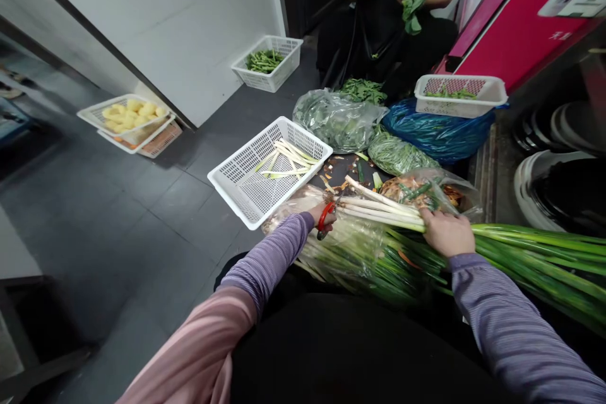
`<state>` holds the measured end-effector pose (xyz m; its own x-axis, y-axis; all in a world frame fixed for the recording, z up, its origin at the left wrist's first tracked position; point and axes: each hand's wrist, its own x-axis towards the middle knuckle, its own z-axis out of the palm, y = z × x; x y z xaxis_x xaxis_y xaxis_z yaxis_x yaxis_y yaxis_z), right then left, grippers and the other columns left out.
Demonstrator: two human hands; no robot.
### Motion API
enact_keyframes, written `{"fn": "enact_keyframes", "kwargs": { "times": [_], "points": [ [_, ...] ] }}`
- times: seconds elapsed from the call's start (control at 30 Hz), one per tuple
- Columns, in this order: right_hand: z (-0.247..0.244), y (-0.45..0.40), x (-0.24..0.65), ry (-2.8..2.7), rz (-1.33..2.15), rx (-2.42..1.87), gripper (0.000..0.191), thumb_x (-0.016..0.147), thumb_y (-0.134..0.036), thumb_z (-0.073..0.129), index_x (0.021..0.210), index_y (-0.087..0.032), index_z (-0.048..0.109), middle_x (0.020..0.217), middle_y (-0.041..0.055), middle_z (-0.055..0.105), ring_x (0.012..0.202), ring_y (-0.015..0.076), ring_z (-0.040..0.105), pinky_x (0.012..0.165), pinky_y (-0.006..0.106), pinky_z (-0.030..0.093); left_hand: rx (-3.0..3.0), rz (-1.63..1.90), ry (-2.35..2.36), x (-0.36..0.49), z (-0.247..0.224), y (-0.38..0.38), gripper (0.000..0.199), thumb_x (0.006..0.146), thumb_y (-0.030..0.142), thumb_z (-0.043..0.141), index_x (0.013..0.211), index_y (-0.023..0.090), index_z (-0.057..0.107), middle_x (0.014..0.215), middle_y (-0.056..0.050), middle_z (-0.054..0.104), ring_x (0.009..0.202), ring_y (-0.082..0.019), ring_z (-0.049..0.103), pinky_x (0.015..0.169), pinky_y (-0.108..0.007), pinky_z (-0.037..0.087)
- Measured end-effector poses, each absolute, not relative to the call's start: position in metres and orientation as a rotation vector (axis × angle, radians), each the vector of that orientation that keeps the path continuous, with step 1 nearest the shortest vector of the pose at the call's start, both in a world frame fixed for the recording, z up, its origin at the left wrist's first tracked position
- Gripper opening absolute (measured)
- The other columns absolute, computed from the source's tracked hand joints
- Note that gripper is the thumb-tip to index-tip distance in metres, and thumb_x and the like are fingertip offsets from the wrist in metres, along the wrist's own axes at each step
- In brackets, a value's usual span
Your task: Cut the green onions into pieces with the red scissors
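The right hand (445,231) is clasping a bunch of leeks (379,205); the left hand (322,214) is closing red scissors (324,218) at their root ends. Trimmed stalks are lying in the white basket (237,178) at ten o'clock; many bagged leeks (360,259) are awaiting trimming

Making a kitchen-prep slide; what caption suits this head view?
Right hand grips a scallion bunch, left hand holds red-handled scissors at its root end, beside a white basket.
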<state>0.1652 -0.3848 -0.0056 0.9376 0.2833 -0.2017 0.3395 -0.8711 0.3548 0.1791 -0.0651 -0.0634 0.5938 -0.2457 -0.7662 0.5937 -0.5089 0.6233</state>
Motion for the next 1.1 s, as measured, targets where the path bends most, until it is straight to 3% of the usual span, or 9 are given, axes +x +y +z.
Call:
{"fn": "enact_keyframes", "kwargs": {
  "times": [0.17, 0.5, 0.77, 0.97, 1.1],
  "points": [
    [0.002, -0.385, 0.175, 0.339, -0.176, 2.757, 0.032, 0.087, -0.019, 0.045, 0.114, -0.012, 0.061, 0.094, 0.0179, 0.067, 0.082, 0.0269, 0.064, 0.068, 0.036, 0.037, 1.585, -1.104, 0.366, 0.165, -0.051, -0.039, 0.007, 0.075, 0.011, 0.052, 0.071, 0.010, 0.058, 0.067, -0.008, 0.069, 0.057, -0.016, 0.067, 0.056, -0.027, 0.056],
    [0.010, -0.385, 0.180, 0.348, -0.084, 2.769, 0.031, 0.087, -0.023, 0.047, 0.113, -0.013, 0.061, 0.093, 0.0144, 0.069, 0.079, 0.0243, 0.064, 0.063, 0.033, 0.032, 1.486, -1.194, 0.423, 0.157, -0.035, -0.025, 0.010, 0.066, 0.004, 0.053, 0.073, 0.008, 0.060, 0.070, -0.011, 0.071, 0.059, -0.021, 0.069, 0.058, -0.032, 0.057],
    [0.004, -0.394, 0.174, 0.512, -0.125, 2.726, 0.036, 0.085, -0.022, 0.048, 0.118, -0.014, 0.059, 0.095, 0.0135, 0.069, 0.084, 0.0264, 0.064, 0.068, 0.035, 0.037, 1.493, -1.184, 0.442, 0.166, -0.029, -0.038, 0.012, 0.074, 0.003, 0.052, 0.067, 0.007, 0.060, 0.063, -0.007, 0.067, 0.054, -0.015, 0.065, 0.053, -0.024, 0.053],
    [0.006, -0.388, 0.174, 0.429, -0.222, 2.727, 0.038, 0.084, -0.021, 0.049, 0.120, -0.013, 0.059, 0.092, 0.0151, 0.069, 0.085, 0.0278, 0.065, 0.067, 0.036, 0.038, 1.637, -0.910, 0.507, 0.165, -0.031, -0.059, 0.027, 0.083, 0.014, 0.058, 0.057, 0.012, 0.052, 0.043, 0.004, 0.048, 0.033, -0.005, 0.041, 0.036, -0.015, 0.035],
    [0.004, -0.386, 0.177, 0.371, -0.252, 2.732, 0.033, 0.086, -0.019, 0.046, 0.115, -0.012, 0.061, 0.093, 0.0158, 0.069, 0.085, 0.0279, 0.065, 0.068, 0.036, 0.038, 1.544, -0.974, 0.484, 0.154, -0.029, -0.060, 0.021, 0.081, 0.011, 0.058, 0.061, 0.011, 0.053, 0.052, 0.000, 0.058, 0.042, -0.008, 0.053, 0.044, -0.018, 0.046]
  ]
}}
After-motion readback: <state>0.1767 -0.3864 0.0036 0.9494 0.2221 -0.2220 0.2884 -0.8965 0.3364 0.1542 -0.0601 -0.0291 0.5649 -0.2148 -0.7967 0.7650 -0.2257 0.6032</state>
